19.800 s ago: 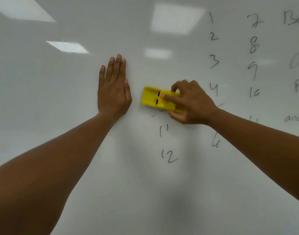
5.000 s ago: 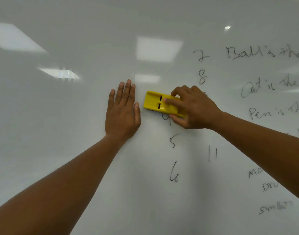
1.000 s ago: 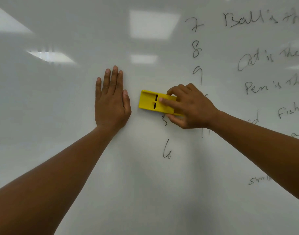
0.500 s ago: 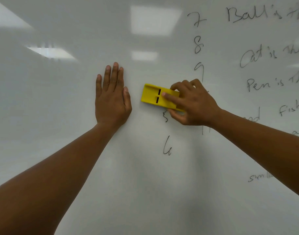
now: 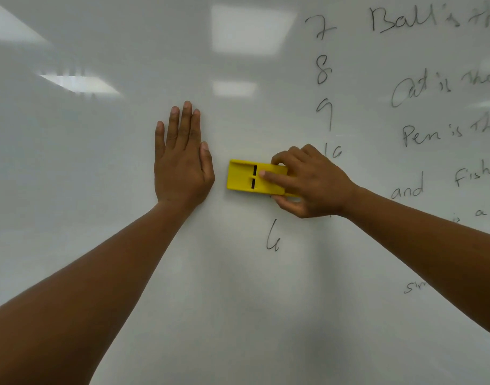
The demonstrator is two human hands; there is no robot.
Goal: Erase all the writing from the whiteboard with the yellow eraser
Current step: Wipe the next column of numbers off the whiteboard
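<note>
The eraser (image 5: pixel 256 178) sat flat on the board (image 5: pixel 99 162), gripped by the right hand (image 5: pixel 312 182), forefinger stretched along its back, thumb curled under. Just left of the eraser, the left hand (image 5: pixel 181 162) lay flat against the board, fingers straight, holding nothing. Everything left of the eraser looked wiped. Plenty was left, by my reckoning: a "6" (image 5: pixel 273 240) below the eraser, the column "7, 8, 9, 10" (image 5: pixel 324 79) above and right of it, and farther right the lines "Ball is the", "Cat is the", "Pen is the", "and Fish" (image 5: pixel 444 179). Lower scraps beyond the right forearm were unreadable.
</note>
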